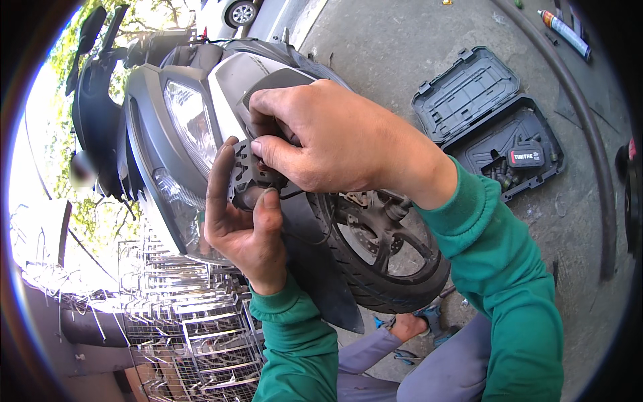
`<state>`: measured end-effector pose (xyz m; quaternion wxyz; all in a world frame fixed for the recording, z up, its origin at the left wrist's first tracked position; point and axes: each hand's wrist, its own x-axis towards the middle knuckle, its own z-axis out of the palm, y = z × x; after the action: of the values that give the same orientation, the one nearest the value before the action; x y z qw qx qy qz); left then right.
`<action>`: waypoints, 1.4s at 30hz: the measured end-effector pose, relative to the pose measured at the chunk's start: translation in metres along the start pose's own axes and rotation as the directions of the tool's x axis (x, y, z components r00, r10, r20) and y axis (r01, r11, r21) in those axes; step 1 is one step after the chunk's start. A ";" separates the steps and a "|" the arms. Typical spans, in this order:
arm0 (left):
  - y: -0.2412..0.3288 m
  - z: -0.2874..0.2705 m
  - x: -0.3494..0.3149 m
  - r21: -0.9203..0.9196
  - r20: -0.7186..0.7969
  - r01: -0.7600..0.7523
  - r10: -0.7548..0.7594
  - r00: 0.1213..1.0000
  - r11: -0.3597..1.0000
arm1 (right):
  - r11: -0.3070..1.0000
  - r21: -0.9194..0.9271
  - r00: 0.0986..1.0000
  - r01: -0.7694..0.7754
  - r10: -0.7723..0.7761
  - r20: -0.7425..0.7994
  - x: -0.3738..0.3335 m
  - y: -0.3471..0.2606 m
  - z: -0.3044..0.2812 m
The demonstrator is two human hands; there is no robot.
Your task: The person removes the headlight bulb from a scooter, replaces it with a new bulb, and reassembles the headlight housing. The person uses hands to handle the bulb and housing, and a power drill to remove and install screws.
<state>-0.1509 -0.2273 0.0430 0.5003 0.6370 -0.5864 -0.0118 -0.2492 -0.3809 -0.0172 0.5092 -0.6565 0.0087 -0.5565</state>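
Note:
In front of a grey motor scooter (151,134), my left hand (244,234) cradles a small dark finned metal part (242,167) with a thin black cable (315,242) running from it. The left index finger runs along the part's left side, and the thumb bends in beneath. From above, my right hand (341,137) pinches at the part's right side with thumb and curled fingers. Whatever small piece sits between those fingertips is hidden. Just left of the part is the scooter's headlight (189,120); below right, its front wheel (382,248).
An open black tool case (462,94) lies on the concrete to the right, holding a battery pack (527,156) and sockets. A long hose (589,127) curves past a spray can (564,33). Wire racks (194,321) crowd the lower left. Blue-handled pliers (406,356) lie near my foot.

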 end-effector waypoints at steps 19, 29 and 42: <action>0.000 -0.003 0.004 0.001 0.002 0.011 -0.011 1.000 1.000 | 0.990 -0.046 0.987 0.133 -0.128 0.092 -0.007 0.012 0.008; -0.002 -0.002 0.004 -0.008 -0.001 -0.018 0.018 1.000 1.000 | 0.994 0.103 0.993 0.040 -0.051 0.105 -0.009 0.013 0.008; -0.003 -0.004 0.004 -0.015 0.006 -0.018 0.018 1.000 1.000 | 0.997 0.041 0.994 0.062 -0.065 0.086 -0.006 0.012 0.008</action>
<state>-0.1449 -0.2289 0.0453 0.5032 0.6280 -0.5935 -0.0135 -0.2396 -0.3778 -0.0285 0.5038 -0.6702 -0.0452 -0.5431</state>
